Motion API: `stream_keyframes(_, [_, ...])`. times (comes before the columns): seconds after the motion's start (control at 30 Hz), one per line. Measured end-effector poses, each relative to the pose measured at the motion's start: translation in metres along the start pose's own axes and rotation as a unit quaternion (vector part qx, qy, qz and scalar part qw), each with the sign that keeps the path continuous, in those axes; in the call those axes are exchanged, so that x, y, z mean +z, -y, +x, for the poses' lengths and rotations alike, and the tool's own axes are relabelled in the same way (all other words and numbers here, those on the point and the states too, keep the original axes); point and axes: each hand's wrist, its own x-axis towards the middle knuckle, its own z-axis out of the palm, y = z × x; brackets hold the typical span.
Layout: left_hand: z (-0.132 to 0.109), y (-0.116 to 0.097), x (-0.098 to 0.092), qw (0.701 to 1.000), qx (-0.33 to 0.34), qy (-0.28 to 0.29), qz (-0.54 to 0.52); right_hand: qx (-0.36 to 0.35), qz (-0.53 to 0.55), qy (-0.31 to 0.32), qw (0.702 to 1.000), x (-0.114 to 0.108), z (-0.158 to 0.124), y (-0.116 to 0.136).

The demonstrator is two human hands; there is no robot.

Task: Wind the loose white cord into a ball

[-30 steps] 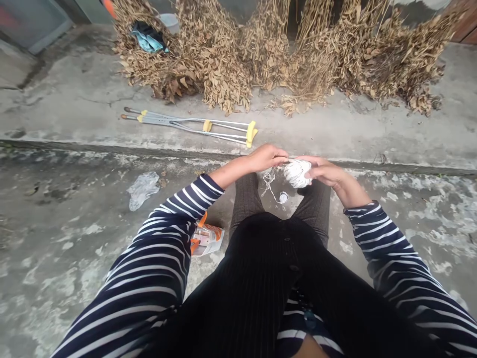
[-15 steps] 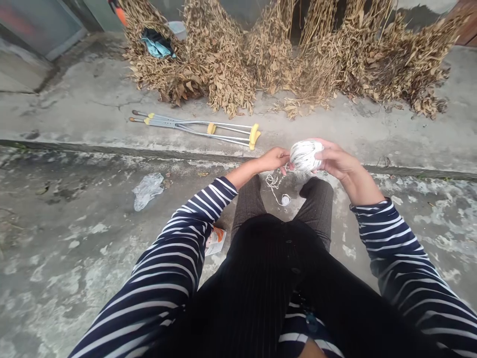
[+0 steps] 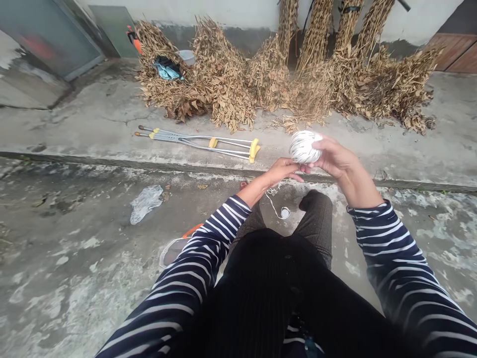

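Note:
A ball of white cord [image 3: 304, 147], wound thick, is held up in front of me. My right hand [image 3: 333, 158] grips it from the right side, thumb across its face and fingers beneath. My left hand [image 3: 285, 170] is just below and left of the ball, its thumb and forefinger drawn together at the cord, with another finger stretched out. What lies between those fingertips is mostly hidden. On the ground between my legs, a small white roll [image 3: 285, 213] has a loose strand of cord [image 3: 271, 200] leading up behind my left wrist.
Crutches [image 3: 197, 142] with yellow pads lie on the raised concrete step [image 3: 93, 134]. Bundles of dried plants [image 3: 231, 84] lean along the wall behind. A crumpled clear plastic bag [image 3: 146, 203] lies on the lower ground at left. An orange-edged object [image 3: 175, 251] is partly covered by my left sleeve.
The view has tilted up, showing more of the wall. My left hand has moved slightly right, under the ball, and the ball has turned in my right hand. More of the orange-edged object shows.

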Motion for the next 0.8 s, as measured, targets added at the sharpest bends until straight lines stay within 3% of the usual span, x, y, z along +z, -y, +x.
stream_keyframes(0.17, [-0.009, 0.004, 0.003, 0.998, -0.06, 0.002, 0.008, 0.003, -0.014, -0.05, 0.999, 0.008, 0.005, 0.006])
stream_keyframes(0.37, [0.0, 0.009, 0.006, 0.999, -0.036, -0.039, 0.012, -0.044, -0.052, -0.054, 0.996, 0.036, -0.007, 0.014])
stream_keyframes(0.5, [-0.004, 0.013, 0.007, 0.998, -0.044, -0.029, 0.017, -0.11, -0.077, -0.032, 0.99, 0.04, -0.015, 0.029])
stream_keyframes(0.63, [-0.011, 0.004, 0.009, 0.996, 0.019, -0.087, -0.022, -0.11, -0.053, -0.021, 0.992, 0.034, -0.011, 0.036])
stream_keyframes(0.8, [-0.005, -0.021, 0.015, 0.984, 0.102, -0.14, -0.041, -0.049, -0.001, -0.014, 0.999, 0.025, 0.004, 0.017])
